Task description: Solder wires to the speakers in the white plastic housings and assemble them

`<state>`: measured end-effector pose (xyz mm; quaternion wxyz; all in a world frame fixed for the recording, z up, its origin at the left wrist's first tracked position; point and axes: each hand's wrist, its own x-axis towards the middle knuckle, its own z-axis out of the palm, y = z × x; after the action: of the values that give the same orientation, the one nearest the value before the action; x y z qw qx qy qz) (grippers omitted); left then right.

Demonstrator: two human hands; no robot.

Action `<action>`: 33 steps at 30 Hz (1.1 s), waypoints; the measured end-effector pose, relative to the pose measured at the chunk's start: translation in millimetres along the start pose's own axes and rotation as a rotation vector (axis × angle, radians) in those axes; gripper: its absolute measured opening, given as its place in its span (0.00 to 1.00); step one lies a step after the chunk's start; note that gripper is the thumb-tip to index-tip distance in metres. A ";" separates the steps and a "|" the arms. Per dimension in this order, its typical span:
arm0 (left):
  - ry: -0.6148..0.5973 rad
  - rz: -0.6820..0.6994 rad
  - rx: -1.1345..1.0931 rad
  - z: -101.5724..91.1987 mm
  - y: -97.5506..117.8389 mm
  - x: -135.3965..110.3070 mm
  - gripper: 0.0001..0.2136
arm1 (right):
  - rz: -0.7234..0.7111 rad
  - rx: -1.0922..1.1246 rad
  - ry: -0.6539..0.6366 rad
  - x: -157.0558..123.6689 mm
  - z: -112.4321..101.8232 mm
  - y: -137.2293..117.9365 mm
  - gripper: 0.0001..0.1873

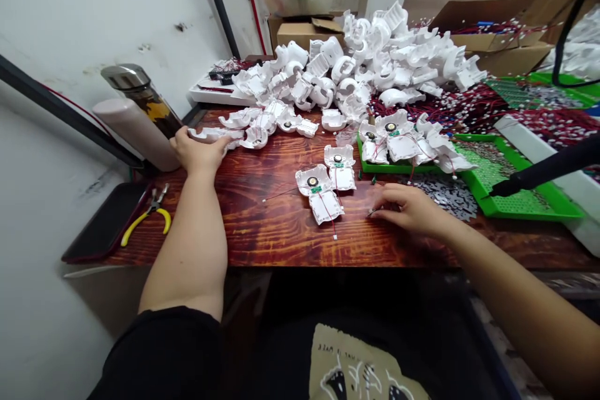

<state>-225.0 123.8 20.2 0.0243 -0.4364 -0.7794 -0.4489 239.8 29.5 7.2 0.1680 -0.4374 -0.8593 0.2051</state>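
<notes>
Left hand [199,151] on white plastic shell [209,134], right hand [412,209] on wood [262,231]

Electronics assembly workshop, set against a scuffed white wall [94,31]

The trade is shown by a dark-stained wooden tabletop [262,228] on which white plastic housings [384,56] are heaped, some already fitted with small round speakers [312,182] and green circuit boards [316,189]. Bundles of red wires [469,109] are spread beside green perforated trays [520,200], and a black tool handle [544,165] is held over them. Yellow-handled pliers [145,219] are laid in a dark tray [107,219], and cardboard boxes [304,31] are stacked behind.
</notes>
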 end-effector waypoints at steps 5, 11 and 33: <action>-0.064 0.225 0.057 -25.3 33.5 -0.9 0.44 | 0.004 0.155 0.227 -14.2 -9.1 -4.5 0.10; -0.304 0.481 0.438 -75.0 81.4 -1.4 0.39 | 0.097 0.467 0.486 -28.8 -26.1 -20.8 0.07; -1.199 0.710 -0.746 -102.7 117.9 -151.4 0.40 | 0.147 1.411 -0.076 -32.1 1.5 -85.7 0.13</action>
<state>-85.0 -24.4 96.3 -0.4059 -0.8060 -0.2717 -0.3344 198.6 -42.8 45.2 0.3669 -0.2737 -0.4949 0.7386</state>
